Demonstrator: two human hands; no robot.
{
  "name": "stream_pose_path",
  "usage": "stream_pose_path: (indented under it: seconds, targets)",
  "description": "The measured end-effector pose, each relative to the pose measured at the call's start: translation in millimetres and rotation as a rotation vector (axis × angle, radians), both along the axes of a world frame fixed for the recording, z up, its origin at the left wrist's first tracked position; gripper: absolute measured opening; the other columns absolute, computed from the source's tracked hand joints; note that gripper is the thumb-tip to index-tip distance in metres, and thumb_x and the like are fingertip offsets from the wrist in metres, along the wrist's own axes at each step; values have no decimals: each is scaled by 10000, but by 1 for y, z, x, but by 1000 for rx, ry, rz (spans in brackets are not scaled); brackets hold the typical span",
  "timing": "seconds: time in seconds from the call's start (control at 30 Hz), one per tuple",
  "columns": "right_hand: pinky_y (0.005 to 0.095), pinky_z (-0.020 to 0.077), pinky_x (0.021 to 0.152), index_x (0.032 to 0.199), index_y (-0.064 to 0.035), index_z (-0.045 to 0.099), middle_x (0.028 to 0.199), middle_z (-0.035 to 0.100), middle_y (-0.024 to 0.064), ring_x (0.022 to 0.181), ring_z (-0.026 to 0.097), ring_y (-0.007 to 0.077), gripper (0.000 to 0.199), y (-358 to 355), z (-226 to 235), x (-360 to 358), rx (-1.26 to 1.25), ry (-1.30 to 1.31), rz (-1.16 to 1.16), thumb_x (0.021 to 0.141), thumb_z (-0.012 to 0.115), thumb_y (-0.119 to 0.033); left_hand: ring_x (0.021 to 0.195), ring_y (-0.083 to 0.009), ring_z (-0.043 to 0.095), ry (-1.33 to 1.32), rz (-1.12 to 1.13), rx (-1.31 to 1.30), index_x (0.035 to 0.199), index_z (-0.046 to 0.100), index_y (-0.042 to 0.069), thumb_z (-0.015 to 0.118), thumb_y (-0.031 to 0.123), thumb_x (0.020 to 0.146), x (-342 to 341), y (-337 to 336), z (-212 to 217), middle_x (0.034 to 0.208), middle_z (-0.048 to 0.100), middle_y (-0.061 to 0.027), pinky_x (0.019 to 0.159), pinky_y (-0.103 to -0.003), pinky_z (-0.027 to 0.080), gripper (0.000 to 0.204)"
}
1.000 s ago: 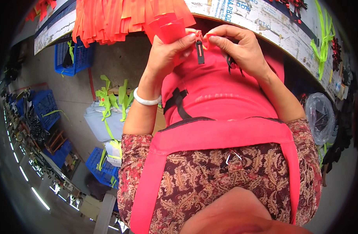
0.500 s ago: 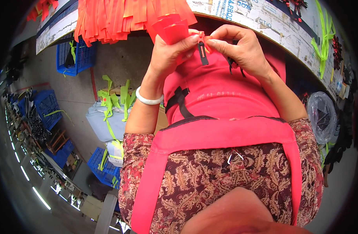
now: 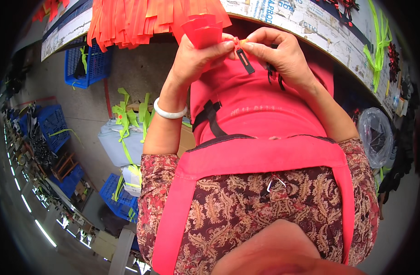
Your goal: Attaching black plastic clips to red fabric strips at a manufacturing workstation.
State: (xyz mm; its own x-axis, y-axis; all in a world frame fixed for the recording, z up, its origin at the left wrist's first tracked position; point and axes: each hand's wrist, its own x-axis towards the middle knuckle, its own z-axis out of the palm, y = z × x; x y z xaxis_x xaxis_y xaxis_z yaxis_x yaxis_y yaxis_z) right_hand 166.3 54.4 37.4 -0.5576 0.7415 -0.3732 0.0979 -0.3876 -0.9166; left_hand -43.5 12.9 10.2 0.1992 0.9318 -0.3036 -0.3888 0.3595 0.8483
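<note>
My left hand and my right hand meet at the top of a red fabric piece that lies over my lap. Both pinch a small orange strap end with a black plastic slider hanging between the fingertips. My left hand also holds a folded red strip against its palm. A white bangle circles my left wrist. A black buckle strap is sewn on the red fabric below my hands.
A stack of orange straps hangs over the worktable edge above. Blue crates and a grey bin with neon green straps stand on the floor at left. A clear bag of black parts sits at right.
Both hands have lifted slightly toward the table edge, still pinching the strap end; the black slider now hangs more tilted between them.
</note>
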Motion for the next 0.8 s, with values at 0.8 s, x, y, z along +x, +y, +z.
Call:
stream_pose_path:
  seconds: [0.8]
  targets:
    - [183,409,565,870,-17,676,685,581,-39,633,491,14,155,-9,-11,-5,366,-192,159,871,673,-172,567,-53,534,89,-52,-33,930,691,-6,718,123,830,-8,-16,-17,726,653,-34,485,-191,371,165]
